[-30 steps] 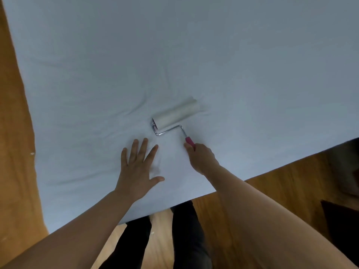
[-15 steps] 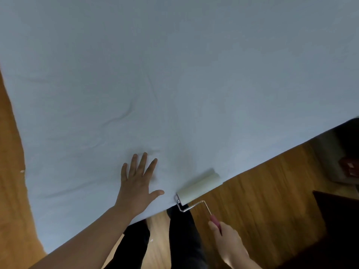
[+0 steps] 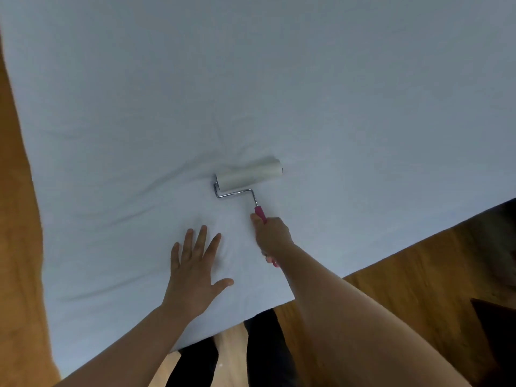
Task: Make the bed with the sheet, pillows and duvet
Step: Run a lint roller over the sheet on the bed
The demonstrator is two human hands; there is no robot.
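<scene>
A pale blue-white sheet (image 3: 279, 93) covers the bed and fills most of the head view, with a few creases near the middle. My left hand (image 3: 194, 275) lies flat on the sheet near the bed's corner, fingers spread and straight. My right hand (image 3: 272, 237) grips the pink handle of a lint roller (image 3: 249, 175). Its white roll rests on the sheet just beyond both hands, at the end of a bent metal rod. No pillows or duvet are in view.
Wooden floor (image 3: 405, 275) runs along the bed's right edge and also down the left side. My dark-trousered legs (image 3: 268, 356) stand at the bed's near corner. A dark object (image 3: 499, 331) sits on the floor at the lower right.
My right hand has pushed the roller from the bed's near edge back up onto the sheet. One second ago it was at about this same spot. My left hand has stayed pressed flat.
</scene>
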